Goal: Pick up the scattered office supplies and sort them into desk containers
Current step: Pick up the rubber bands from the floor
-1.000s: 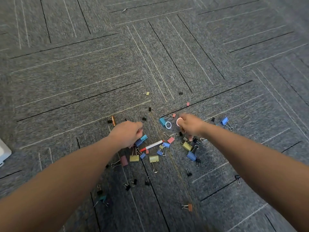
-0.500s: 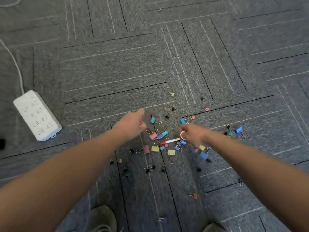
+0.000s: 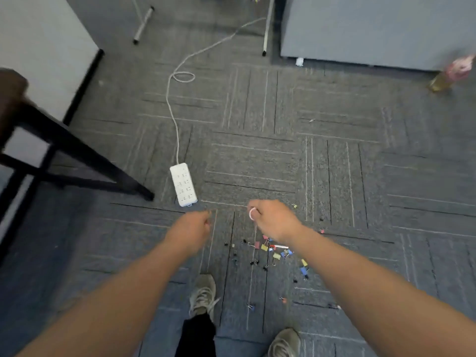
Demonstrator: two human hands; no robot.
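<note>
A small ring [image 3: 252, 214] is pinched by the right hand [image 3: 273, 220]; the left hand [image 3: 190, 228] is curled (contents cannot be told) above the carpet [image 3: 334, 176].

Grey carpet floor [image 3: 257, 155], scattered binder clips [image 3: 277, 255], white power strip [image 3: 183, 184], marker [image 3: 280, 246]

An office, by the look of it: grey carpet tiles [image 3: 257, 161] laid in a striped pattern cover the floor, a white power strip [image 3: 183, 184] lies left of centre with its cord [image 3: 172, 104] trailing to the top, a grey partition panel [image 3: 365, 29] stands upper right, and coloured binder clips [image 3: 277, 255] lie scattered lower centre.
</note>
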